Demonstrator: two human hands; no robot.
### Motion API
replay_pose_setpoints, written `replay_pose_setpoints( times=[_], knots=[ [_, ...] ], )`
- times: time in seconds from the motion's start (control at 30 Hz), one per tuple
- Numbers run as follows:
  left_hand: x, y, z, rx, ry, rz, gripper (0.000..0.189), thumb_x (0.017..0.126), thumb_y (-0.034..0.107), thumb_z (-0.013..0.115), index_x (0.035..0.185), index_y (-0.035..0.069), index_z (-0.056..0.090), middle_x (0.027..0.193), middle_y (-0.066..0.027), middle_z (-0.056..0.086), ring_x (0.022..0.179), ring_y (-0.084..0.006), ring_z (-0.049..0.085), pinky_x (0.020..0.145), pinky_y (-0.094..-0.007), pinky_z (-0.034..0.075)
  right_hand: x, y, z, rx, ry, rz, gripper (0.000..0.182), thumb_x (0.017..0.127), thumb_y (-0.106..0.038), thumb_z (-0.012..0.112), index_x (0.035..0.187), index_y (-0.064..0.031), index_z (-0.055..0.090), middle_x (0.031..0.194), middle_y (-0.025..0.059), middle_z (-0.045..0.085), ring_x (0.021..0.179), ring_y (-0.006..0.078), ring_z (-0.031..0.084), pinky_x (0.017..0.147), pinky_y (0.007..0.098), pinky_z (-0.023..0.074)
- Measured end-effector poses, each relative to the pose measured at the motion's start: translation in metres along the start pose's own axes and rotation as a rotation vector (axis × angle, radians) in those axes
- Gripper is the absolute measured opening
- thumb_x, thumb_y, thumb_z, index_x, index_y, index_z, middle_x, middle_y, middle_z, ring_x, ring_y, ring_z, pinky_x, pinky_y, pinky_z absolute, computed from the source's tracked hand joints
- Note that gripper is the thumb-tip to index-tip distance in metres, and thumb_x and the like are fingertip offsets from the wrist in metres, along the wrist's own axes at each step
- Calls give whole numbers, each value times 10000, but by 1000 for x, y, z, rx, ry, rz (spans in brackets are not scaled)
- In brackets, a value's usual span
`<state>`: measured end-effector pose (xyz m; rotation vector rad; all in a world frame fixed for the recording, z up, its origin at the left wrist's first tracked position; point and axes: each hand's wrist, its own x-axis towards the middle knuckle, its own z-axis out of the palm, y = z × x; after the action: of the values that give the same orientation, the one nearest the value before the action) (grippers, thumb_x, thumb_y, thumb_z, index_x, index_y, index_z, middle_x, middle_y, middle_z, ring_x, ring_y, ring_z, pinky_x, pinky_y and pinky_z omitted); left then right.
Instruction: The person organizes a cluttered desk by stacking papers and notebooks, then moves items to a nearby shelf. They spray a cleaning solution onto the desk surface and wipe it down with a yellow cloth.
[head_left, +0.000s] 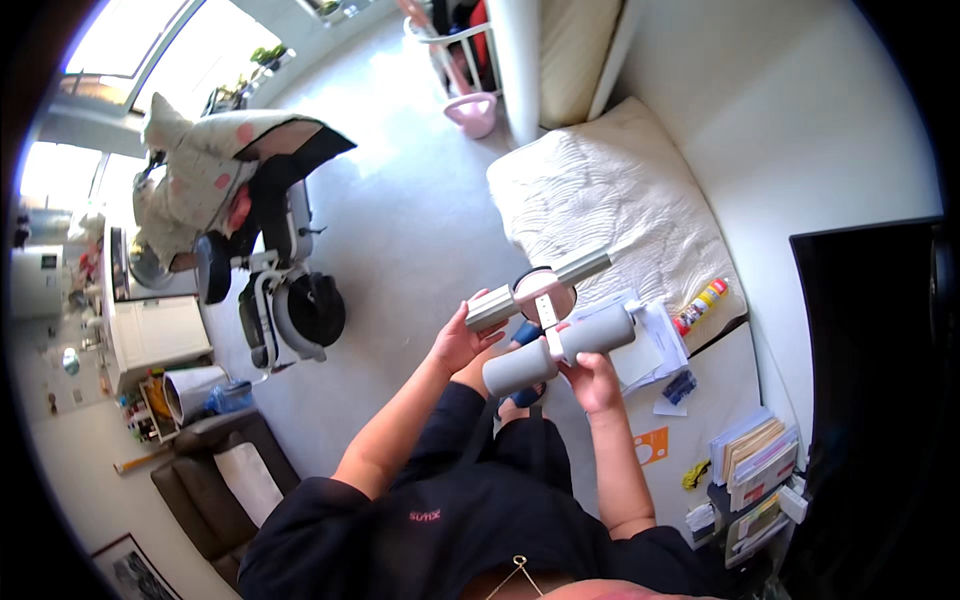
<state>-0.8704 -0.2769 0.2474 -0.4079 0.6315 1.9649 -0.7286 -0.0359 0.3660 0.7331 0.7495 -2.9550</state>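
Note:
An exercise device with a white metal stem, two grey foam rollers (600, 335) and a round pinkish disc (541, 291) is held up in front of my torso. A grey-green ribbed bar (491, 309) crosses it at the disc. My left hand (461, 337) grips the left part of that bar, fingers under it. My right hand (592, 379) holds the device near the stem's lower end, thumb against the right foam roller. The fingers behind the roller are partly hidden.
White quilted bedding (600, 180) lies ahead, with papers (649, 345) and a red-yellow spray can (701, 306) by its near edge. Stacked folders (754, 457) and a large black screen (870, 337) are at right. A wheelchair (289, 300) stands left, near a brown leather seat (206, 480).

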Motion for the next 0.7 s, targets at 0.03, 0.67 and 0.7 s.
replay_pose_setpoints(
  times=[0.03,0.67,0.7],
  knots=[
    [-13,5,-13,4,41,-20,638,1009,583,460,1516,204,377,1466,-139,478,1296,-333,533,1070,-485,470,4,4,9,-16,-6,28,527,806,-140,607,1307,3,531,1256,137,591,1199,285,587,1025,438,473],
    [6,352,-44,14,283,235,422,975,407,617,1280,118,582,1025,-60,672,783,-180,631,676,-285,511,322,97,248,-143,127,-106,451,926,-72,677,1320,-54,460,1120,97,606,1077,250,650,944,413,550],
    [10,376,-37,15,298,277,461,960,395,640,1317,113,568,1058,-54,668,802,-169,632,688,-279,510,342,96,267,-196,134,-132,518,916,-83,705,1347,-59,418,1163,82,580,1086,204,619,953,384,528]
  ],
)
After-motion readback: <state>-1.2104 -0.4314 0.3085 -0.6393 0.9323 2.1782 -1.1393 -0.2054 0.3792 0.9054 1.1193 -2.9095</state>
